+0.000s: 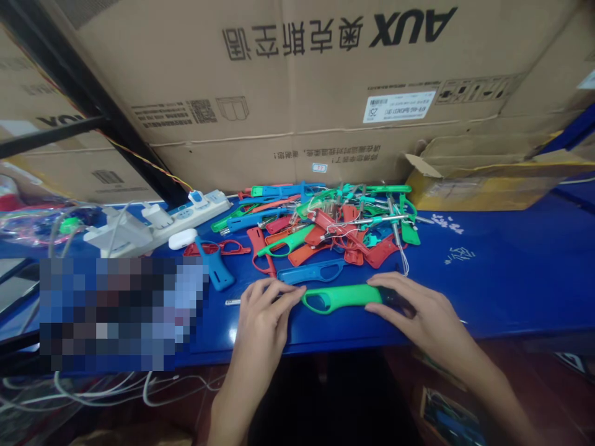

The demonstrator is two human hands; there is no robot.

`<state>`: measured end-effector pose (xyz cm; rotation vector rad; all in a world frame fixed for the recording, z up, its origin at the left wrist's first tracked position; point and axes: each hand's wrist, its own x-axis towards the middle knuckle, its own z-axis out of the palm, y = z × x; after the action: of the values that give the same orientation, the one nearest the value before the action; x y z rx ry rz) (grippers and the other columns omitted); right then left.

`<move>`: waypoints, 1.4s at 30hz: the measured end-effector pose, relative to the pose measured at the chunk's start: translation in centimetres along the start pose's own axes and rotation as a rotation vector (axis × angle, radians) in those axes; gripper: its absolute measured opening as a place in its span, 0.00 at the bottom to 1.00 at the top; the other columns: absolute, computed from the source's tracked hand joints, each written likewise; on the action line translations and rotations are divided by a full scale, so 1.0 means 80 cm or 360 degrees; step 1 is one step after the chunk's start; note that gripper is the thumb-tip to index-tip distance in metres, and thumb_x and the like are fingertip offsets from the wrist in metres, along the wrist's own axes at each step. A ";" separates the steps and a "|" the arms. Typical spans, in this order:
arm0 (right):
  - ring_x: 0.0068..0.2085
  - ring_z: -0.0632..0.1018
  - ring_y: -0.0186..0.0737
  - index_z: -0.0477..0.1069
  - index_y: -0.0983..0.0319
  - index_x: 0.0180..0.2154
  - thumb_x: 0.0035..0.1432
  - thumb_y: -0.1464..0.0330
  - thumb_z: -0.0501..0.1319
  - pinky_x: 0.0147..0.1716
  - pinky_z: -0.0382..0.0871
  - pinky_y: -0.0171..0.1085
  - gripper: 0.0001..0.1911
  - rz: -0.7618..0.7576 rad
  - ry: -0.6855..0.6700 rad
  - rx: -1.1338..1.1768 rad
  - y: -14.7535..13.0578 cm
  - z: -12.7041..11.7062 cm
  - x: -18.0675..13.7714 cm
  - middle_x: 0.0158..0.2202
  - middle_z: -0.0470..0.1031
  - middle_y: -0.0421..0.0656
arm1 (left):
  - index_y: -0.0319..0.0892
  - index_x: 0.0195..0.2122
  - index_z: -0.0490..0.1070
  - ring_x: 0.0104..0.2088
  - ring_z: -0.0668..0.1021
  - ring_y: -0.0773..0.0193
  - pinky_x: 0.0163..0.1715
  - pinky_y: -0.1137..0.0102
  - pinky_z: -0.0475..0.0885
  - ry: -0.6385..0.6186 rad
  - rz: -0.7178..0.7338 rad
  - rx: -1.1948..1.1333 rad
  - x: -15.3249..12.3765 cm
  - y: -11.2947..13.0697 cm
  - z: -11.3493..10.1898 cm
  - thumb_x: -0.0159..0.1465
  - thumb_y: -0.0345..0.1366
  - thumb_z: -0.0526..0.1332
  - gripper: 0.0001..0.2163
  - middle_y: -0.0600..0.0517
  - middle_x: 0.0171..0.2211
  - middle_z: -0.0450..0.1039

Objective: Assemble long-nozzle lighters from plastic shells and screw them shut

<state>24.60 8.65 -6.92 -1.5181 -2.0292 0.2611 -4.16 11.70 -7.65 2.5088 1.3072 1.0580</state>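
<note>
A green long-nosed lighter (346, 298) lies level between my two hands, just above the near part of the blue table. My left hand (266, 310) is closed around its front end, beside the trigger loop. A metal tube tip sticks out to the left of those fingers. My right hand (416, 306) pinches the other end, where a dark part shows between thumb and fingers. Right behind the lighter lies a blue handle shell (311, 271). Beyond it spreads a heap of red, green, orange and blue lighter shells, with metal tubes (379, 220) and thin white wires among them.
A white power strip (186, 220) with plugs stands at the left, near a white earbud case (183, 239). Small white pieces (447, 223) and thin metal pins (460, 254) lie on the right. Large cardboard boxes (297, 80) wall off the back; an open carton (478, 183) sits back right.
</note>
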 end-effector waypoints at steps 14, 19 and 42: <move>0.52 0.83 0.43 0.74 0.49 0.58 0.71 0.59 0.58 0.45 0.81 0.39 0.17 -0.0196 -0.0151 -0.0234 -0.007 -0.001 0.004 0.55 0.80 0.35 | 0.45 0.52 0.77 0.49 0.79 0.51 0.58 0.47 0.60 -0.0099 0.0191 0.0373 0.001 0.007 -0.006 0.67 0.20 0.56 0.19 0.50 0.43 0.82; 0.41 0.86 0.43 0.75 0.55 0.57 0.71 0.63 0.55 0.35 0.83 0.38 0.18 -0.0290 -0.0043 -0.0502 -0.016 0.004 -0.001 0.55 0.80 0.40 | 0.44 0.54 0.76 0.50 0.78 0.52 0.59 0.48 0.61 -0.0097 0.0234 0.0414 0.001 0.009 -0.004 0.68 0.20 0.56 0.18 0.49 0.44 0.81; 0.39 0.86 0.45 0.77 0.61 0.49 0.71 0.68 0.57 0.34 0.81 0.40 0.12 -0.0619 0.0290 -0.0489 -0.041 -0.002 -0.039 0.43 0.85 0.44 | 0.42 0.47 0.76 0.46 0.81 0.58 0.69 0.43 0.45 -0.0011 0.0449 0.0290 0.000 0.029 -0.019 0.72 0.28 0.58 0.08 0.54 0.38 0.83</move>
<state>22.55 4.67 -6.25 -1.2230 -2.2303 -0.3443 -3.56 10.00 -5.60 2.8971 1.1168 1.0190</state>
